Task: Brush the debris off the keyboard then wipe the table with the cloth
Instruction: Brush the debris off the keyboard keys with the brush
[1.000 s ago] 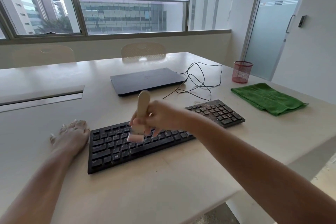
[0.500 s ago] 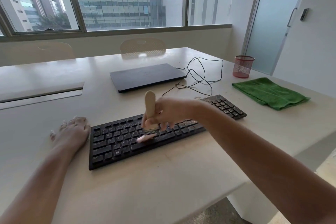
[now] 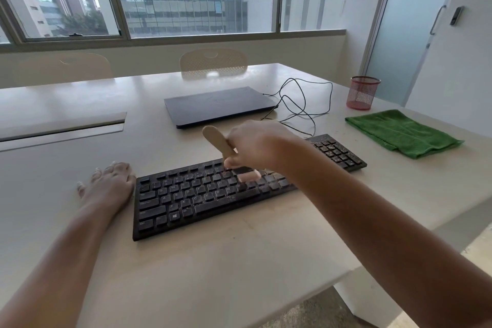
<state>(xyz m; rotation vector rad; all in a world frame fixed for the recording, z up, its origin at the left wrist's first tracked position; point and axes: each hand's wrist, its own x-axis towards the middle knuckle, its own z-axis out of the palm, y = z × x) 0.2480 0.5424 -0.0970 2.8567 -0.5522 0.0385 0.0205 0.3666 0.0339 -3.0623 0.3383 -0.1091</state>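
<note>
- A small wooden-handled brush (image 3: 221, 145) is gripped in the right hand (image 3: 255, 146), whose fingers are curled shut around the lower handle; the handle tip is tilted up and to the left.
- The pale bristles (image 3: 249, 176) are pressed onto the keys in the upper middle rows of the black keyboard (image 3: 202, 194), though they are blurred.
- The keyboard is laid at a slant on the light desk (image 3: 213, 261), with its right end farther from the person.
- Brown debris (image 3: 335, 153) is seen speckled over the number pad at that far end, with a few specks near the space bar.
- The left hand (image 3: 109, 180) is laid flat on the desk, fingers spread, its edge touching the keyboard's left end.
- The green cloth (image 3: 402, 133) is left folded on the desk to the right, well apart from the keyboard.
- A closed dark laptop (image 3: 218, 106) is set beyond the keyboard, with a black cable (image 3: 306, 104) looped beside it and a red mesh cup (image 3: 363, 93) behind the cloth.
</note>
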